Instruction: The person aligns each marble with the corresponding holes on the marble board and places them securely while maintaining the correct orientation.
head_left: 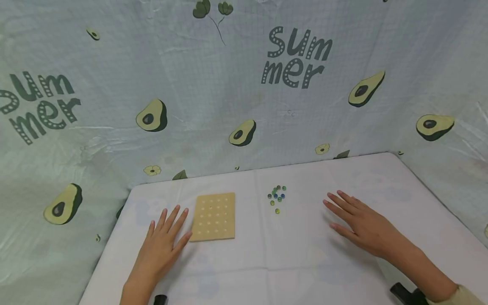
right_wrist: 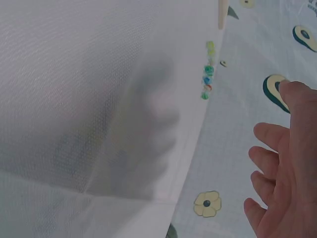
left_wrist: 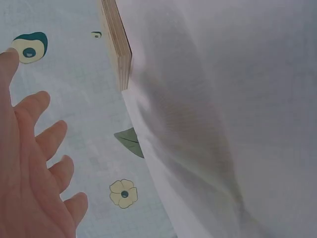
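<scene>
My left hand [head_left: 158,250], fingers spread and straight, is over the table's left side with its thumb beside the lower left corner of a wooden peg board [head_left: 213,217]. Rows of shallow round dimples cover that square board, and its layered edge shows in the left wrist view. Several glass marbles [head_left: 277,211], green, yellow-green, blue and dark, lie in a loose cluster right of the board. To the right of them, my right hand [head_left: 362,222] holds nothing, its fingers extended toward the marbles. In the right wrist view the marbles [right_wrist: 208,70] line up near the table's far edge.
A white cloth with fold creases covers the table [head_left: 263,258]. Behind and around it hangs a pale curtain [head_left: 206,84] printed with avocados, flowers and lettering. Dark straps [head_left: 408,293] show near the wrists at the bottom.
</scene>
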### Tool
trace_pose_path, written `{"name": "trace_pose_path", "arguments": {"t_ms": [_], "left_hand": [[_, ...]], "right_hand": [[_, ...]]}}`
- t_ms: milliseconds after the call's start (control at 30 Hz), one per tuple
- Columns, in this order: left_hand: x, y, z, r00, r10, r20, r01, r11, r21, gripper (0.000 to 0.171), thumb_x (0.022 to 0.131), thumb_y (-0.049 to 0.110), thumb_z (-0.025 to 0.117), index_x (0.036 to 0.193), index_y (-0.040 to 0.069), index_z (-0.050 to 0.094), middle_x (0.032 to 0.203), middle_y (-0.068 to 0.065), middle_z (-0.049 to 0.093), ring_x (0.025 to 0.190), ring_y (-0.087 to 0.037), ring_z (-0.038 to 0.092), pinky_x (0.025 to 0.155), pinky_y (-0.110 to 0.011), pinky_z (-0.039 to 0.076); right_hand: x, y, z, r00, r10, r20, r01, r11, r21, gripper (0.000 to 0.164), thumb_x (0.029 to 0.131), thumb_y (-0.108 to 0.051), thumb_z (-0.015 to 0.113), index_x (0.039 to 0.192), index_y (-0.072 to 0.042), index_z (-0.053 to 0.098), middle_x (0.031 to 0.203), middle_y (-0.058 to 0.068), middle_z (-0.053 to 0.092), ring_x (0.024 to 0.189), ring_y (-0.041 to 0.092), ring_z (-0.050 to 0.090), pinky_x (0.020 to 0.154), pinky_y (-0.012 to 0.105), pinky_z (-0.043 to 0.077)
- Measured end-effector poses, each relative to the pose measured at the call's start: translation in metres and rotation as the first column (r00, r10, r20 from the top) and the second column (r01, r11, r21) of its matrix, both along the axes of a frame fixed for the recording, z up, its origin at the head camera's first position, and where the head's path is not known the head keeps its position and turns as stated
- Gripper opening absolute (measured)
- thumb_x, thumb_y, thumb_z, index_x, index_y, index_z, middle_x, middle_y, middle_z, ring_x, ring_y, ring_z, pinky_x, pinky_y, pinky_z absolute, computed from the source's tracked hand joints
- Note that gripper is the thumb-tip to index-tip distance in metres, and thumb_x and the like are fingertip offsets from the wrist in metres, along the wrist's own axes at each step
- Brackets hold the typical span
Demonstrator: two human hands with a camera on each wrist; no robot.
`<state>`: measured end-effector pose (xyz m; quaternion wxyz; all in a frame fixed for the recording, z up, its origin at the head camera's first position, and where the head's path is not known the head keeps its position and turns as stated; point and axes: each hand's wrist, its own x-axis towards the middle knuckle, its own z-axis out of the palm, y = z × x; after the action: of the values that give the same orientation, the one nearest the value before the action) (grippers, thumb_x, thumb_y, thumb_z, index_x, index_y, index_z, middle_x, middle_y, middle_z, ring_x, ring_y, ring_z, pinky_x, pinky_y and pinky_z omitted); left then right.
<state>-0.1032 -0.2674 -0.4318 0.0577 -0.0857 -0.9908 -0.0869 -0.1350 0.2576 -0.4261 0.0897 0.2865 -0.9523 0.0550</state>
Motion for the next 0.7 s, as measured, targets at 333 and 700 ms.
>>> {"name": "trace_pose_path", "arguments": {"t_ms": [333, 700], "left_hand": [[0.001, -0.006, -0.002, 0.998, -0.057, -0.006, 0.057, 0.996, -0.073, 0.065, 0.103, 0.053, 0.052, 0.159, 0.024, 0.038, 0.165, -0.006, 0.032, 0.153, -0.038, 0.023, 0.119, -0.067, 0.015], [-0.012, -0.016, -0.005, 0.976, -0.192, 0.102, 0.188, 0.981, 0.054, 0.068, 0.103, 0.049, 0.057, 0.159, 0.015, 0.039, 0.163, -0.006, 0.037, 0.152, -0.035, 0.029, 0.121, -0.057, 0.026]], "right_hand": [[-0.005, -0.008, -0.008, 1.000, 0.024, 0.015, -0.024, 0.999, 0.021, 0.066, 0.102, -0.047, 0.059, 0.159, -0.018, 0.039, 0.163, 0.009, 0.037, 0.151, 0.032, 0.031, 0.127, 0.032, -0.001], [-0.014, -0.024, -0.010, 0.983, -0.005, 0.181, 0.016, 0.998, -0.060, 0.062, 0.103, -0.044, 0.059, 0.153, -0.010, 0.048, 0.159, 0.013, 0.042, 0.148, 0.034, 0.037, 0.117, 0.053, 0.036]]}}
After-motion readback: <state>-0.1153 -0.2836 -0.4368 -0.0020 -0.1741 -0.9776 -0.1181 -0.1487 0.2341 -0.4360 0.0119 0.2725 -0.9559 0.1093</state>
